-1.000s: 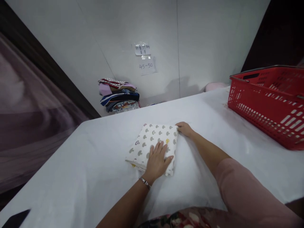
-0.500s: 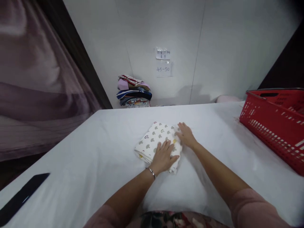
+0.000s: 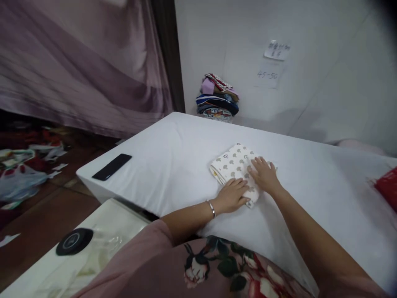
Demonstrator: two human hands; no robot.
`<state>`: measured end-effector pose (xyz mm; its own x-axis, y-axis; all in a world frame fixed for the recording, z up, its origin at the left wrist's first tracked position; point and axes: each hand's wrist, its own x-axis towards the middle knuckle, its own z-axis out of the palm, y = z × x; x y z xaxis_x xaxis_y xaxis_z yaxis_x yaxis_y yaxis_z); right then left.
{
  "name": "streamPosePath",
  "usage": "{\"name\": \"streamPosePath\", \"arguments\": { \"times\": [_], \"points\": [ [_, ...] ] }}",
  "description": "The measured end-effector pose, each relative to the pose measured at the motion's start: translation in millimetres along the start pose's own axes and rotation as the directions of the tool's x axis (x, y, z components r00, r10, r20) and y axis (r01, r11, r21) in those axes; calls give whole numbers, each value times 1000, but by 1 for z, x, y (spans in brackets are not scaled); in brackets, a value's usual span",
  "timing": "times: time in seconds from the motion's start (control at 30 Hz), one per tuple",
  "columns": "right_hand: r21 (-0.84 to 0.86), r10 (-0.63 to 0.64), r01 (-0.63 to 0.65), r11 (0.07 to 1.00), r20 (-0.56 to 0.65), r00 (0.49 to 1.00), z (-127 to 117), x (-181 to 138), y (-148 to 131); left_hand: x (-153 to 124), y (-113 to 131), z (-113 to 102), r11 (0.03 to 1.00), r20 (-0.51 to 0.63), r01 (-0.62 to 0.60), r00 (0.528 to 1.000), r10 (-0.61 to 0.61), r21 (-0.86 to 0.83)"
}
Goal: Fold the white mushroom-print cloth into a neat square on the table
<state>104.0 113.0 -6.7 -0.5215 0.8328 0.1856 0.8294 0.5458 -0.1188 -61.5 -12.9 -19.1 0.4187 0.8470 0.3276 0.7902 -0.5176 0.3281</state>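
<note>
A folded white cloth (image 3: 233,163) printed with small grey mouse-head shapes lies flat on the white-covered table (image 3: 173,165). My left hand (image 3: 233,194), with a silver bracelet at the wrist, rests palm down on its near edge, fingers stretched out. Across its right part lies my right hand (image 3: 263,174), also flat with the fingers apart. The cloth's right side is partly hidden under that hand. Neither hand grips the fabric.
A dark phone (image 3: 112,167) lies at the table's left end. A lower white surface (image 3: 108,227) at lower left bears a round black object (image 3: 74,241). Folded clothes (image 3: 218,99) are stacked behind the table by the wall. A red basket (image 3: 387,188) shows at the right edge.
My view has turned left, bringing in the floor and lower surface, and most of the basket has left it. My right hand has moved from the cloth's right edge onto its top.
</note>
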Motion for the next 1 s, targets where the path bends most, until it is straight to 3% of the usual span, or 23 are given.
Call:
{"name": "streamPosePath", "arguments": {
  "times": [0.07,0.13,0.23,0.3,0.37,0.43,0.5,0.63,0.8,0.87,1.0],
  "points": [
    [34,-113,113,993,3,994,10,-9,-15,-15,-1,-3,999,-6,-26,1000,26,-43],
    [84,-132,130,988,26,991,18,-16,-22,-28,-6,-8,993,-40,-53,998,49,-107],
    [201,-100,98,975,-1,995,17,-18,-27,-38,-22,-15,973,-179,54,979,-97,-226],
    [307,-98,106,946,-41,994,8,-17,-34,-39,-35,-18,906,-254,238,907,-337,-351],
    [380,-101,122,917,-74,992,-1,-17,-49,-37,-49,-18,770,-244,400,787,-566,-497],
    [383,-117,135,914,-71,991,-7,-17,-69,-33,-60,-16,631,-180,483,689,-702,-608],
    [314,-138,144,939,-41,990,-7,-18,-86,-30,-67,-12,557,-137,506,647,-750,-659],
    [180,-158,150,972,32,987,-2,-17,-99,-28,-69,-9,577,-147,493,664,-733,-652],
    [277,-111,93,956,51,993,-1,-12,-91,-29,-65,-13,579,-135,474,685,-716,-664],
    [353,-93,69,933,51,994,-1,-9,-87,-28,-63,-15,535,-90,475,683,-725,-699],
    [506,-21,13,862,11,1000,3,-6,-81,-23,-55,-21,347,105,525,652,-751,-777]
  ]
}}
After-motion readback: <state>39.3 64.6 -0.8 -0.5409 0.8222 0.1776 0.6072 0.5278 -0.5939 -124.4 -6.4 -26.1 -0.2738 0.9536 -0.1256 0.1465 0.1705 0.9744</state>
